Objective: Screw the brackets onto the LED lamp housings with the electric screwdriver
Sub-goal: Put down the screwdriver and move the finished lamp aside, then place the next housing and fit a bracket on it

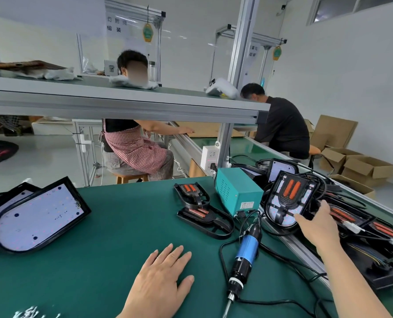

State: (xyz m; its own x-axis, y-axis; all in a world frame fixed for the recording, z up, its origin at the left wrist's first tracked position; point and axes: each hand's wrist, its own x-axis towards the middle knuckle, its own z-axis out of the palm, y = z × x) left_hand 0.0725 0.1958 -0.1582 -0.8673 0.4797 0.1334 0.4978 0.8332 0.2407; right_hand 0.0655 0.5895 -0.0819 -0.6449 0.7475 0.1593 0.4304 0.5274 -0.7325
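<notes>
My right hand (317,226) grips the lower edge of a black LED lamp housing (287,198), tilted up over the pile on the right, its orange parts and white board showing. My left hand (161,278) rests flat on the green mat, fingers straight, holding nothing. The blue and black electric screwdriver (244,260) lies on the mat between my hands, bit pointing toward me. Two black brackets with orange inserts (192,195) (205,220) lie in the middle of the mat. Finished housings with white LED boards (37,216) sit at the left.
A teal power box (236,191) stands behind the screwdriver, its black cable (282,258) looping across the mat. More housings and wires are piled on the conveyor (374,237) at right. Loose screws (30,312) lie at the bottom left. Two people sit at benches beyond.
</notes>
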